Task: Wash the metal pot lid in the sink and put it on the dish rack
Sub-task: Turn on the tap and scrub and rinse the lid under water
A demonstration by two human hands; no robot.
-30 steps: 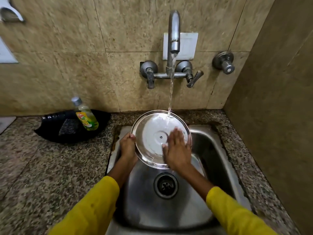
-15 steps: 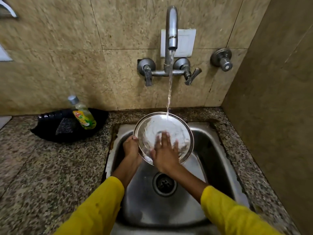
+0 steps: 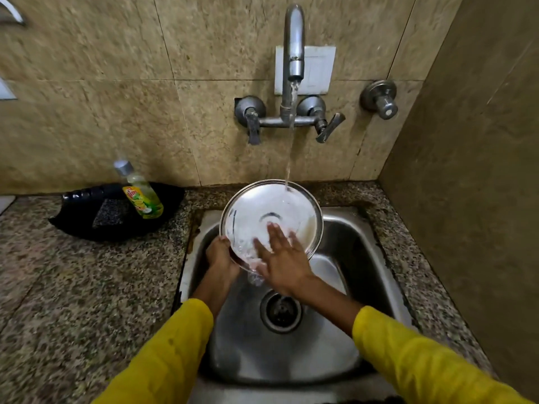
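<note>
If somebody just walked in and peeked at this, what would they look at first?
Probably the shiny metal pot lid, held tilted over the sink with water from the wall tap pouring onto its top edge. The left hand grips its lower left rim while the right hand lies flat on its face. Next, the green dish soap bottle on the counter to the left.

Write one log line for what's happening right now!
phase: rinsing | left hand: grips lid edge | right hand: flat on lid | tap: running | sink
</note>
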